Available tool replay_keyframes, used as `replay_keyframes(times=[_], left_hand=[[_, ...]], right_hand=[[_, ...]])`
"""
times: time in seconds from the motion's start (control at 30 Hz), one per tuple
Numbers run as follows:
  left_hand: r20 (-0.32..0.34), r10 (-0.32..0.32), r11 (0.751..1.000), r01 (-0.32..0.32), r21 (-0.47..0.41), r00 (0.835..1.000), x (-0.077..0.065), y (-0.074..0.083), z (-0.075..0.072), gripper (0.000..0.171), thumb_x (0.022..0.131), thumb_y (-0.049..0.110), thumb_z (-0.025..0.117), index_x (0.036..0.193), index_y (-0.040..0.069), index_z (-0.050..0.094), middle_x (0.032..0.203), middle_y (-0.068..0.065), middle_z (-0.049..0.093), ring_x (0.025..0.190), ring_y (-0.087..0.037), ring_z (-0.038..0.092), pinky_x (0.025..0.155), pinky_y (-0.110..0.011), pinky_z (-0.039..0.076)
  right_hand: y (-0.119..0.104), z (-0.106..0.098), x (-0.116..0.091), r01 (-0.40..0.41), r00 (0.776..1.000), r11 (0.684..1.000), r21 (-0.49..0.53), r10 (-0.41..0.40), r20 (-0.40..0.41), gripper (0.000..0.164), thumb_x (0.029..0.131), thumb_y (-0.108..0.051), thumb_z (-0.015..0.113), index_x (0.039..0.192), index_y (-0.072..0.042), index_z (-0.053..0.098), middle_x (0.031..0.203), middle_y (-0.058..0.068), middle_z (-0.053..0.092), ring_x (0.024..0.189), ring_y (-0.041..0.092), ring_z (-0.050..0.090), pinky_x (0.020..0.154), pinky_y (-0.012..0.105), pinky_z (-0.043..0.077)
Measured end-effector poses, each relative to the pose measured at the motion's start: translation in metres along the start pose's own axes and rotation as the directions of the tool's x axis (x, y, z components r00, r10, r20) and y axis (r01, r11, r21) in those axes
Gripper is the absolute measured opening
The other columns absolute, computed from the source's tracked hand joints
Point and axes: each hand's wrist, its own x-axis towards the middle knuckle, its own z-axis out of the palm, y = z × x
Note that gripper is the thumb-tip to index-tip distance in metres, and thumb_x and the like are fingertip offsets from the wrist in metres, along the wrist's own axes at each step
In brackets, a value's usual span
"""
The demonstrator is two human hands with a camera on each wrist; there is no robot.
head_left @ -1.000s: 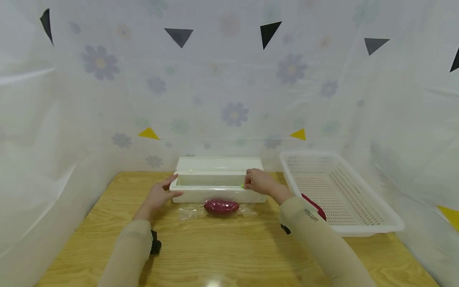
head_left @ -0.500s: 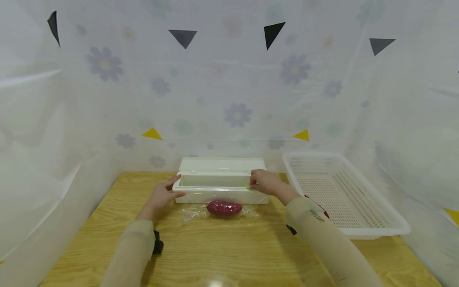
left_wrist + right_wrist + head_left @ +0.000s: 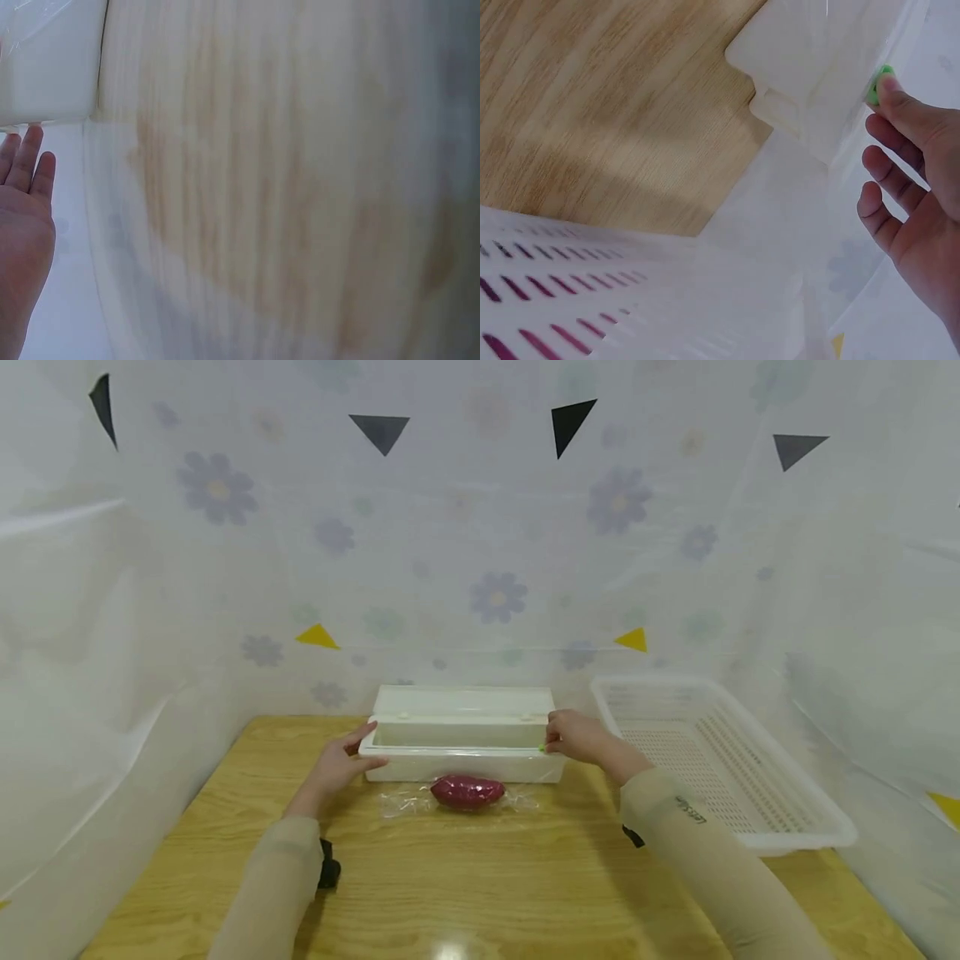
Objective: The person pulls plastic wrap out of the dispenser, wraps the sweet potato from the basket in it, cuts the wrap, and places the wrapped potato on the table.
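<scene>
A white cling film dispenser (image 3: 465, 768) lies lengthwise near the back of the table, its lid (image 3: 462, 700) raised. My left hand (image 3: 333, 772) grips its left end, thumb against the front and a finger over the top corner. My right hand (image 3: 588, 742) pinches a small green slide cutter (image 3: 880, 85) between thumb and forefinger at the right end of the front rim; its other fingers are loosely bent. Before the dispenser sits a purplish-red sweet potato (image 3: 468, 792) on clear cling film (image 3: 408, 804), which spreads out at both sides and runs up the front.
To the right stands a white slotted plastic basket (image 3: 795, 839), partly behind my right forearm. Something red (image 3: 536, 346) shows through its slots in the right wrist view. A white flowered sheet (image 3: 420, 527) hangs behind and beside the wooden table (image 3: 480, 885).
My right hand has slid the green cutter rightward along the rim to the dispenser's right end. My left hand keeps its hold; the sweet potato stays in place.
</scene>
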Motion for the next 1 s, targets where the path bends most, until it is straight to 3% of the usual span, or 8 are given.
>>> replay_keyframes(times=[0.17,0.4,0.57,0.7,0.9,1.0], left_hand=[[0.0,0.01,1.0,-0.01,0.015,1.0,-0.003,0.001,-0.004,0.085,0.077,0.044,0.075,0.147,0.026,0.031,0.156,-0.004,0.02,0.137,-0.033,0.031,0.102,-0.048,0.039],[-0.004,0.007,1.0,-0.007,0.004,1.0,-0.004,-0.001,-0.005,0.084,0.077,0.043,0.075,0.147,0.026,0.032,0.156,-0.005,0.021,0.136,-0.034,0.033,0.1,-0.047,0.042],[-0.014,0.022,1.0,-0.022,-0.009,1.0,-0.004,0.0,-0.005,0.084,0.076,0.042,0.076,0.147,0.025,0.034,0.155,-0.007,0.022,0.134,-0.034,0.036,0.098,-0.047,0.044],[-0.008,0.023,0.999,-0.023,0.033,1.0,-0.007,0.002,-0.004,0.085,0.076,0.045,0.075,0.147,0.024,0.033,0.156,-0.007,0.021,0.135,-0.036,0.034,0.101,-0.049,0.04],[0.005,0.011,0.997,-0.012,0.073,1.0,-0.008,0.003,-0.004,0.085,0.076,0.05,0.073,0.147,0.028,0.033,0.156,-0.002,0.022,0.136,-0.038,0.031,0.106,-0.052,0.034],[0.02,0.031,0.992,-0.033,0.122,0.999,-0.008,0.002,-0.006,0.084,0.077,0.051,0.071,0.148,0.028,0.031,0.155,-0.005,0.022,0.136,-0.04,0.029,0.106,-0.054,0.031]], right_hand=[[0.003,-0.004,-0.006,0.01,1.0,1.0,-0.013,-0.01,-0.007,0.009,0.082,-0.017,0.073,0.077,-0.01,0.07,0.075,-0.002,0.053,0.069,0.012,0.052,0.065,0.027,0.047],[0.006,-0.004,-0.01,-0.065,0.998,0.997,-0.049,0.065,0.011,0.009,0.082,-0.018,0.073,0.075,-0.014,0.07,0.075,-0.006,0.051,0.07,0.011,0.052,0.06,0.026,0.047],[0.003,-0.005,-0.009,-0.076,0.997,0.995,-0.06,0.077,0.008,0.01,0.082,-0.016,0.073,0.074,-0.012,0.069,0.079,-0.002,0.057,0.075,0.017,0.058,0.065,0.029,0.05],[0.002,-0.005,-0.009,-0.135,0.99,0.991,-0.024,0.136,0.029,0.012,0.083,-0.014,0.072,0.072,-0.011,0.069,0.076,-0.001,0.06,0.069,0.015,0.057,0.064,0.03,0.049],[-0.001,-0.005,-0.01,-0.211,0.975,0.975,0.076,0.205,0.081,0.027,0.085,-0.009,0.067,0.06,-0.009,0.059,0.058,-0.003,0.047,0.053,0.009,0.035,0.056,0.025,0.035],[-0.007,-0.008,-0.011,-0.236,0.968,0.969,0.077,0.228,0.105,0.015,0.086,-0.012,0.067,0.074,-0.003,0.067,0.066,0.001,0.057,0.058,0.012,0.047,0.059,0.027,0.042]])
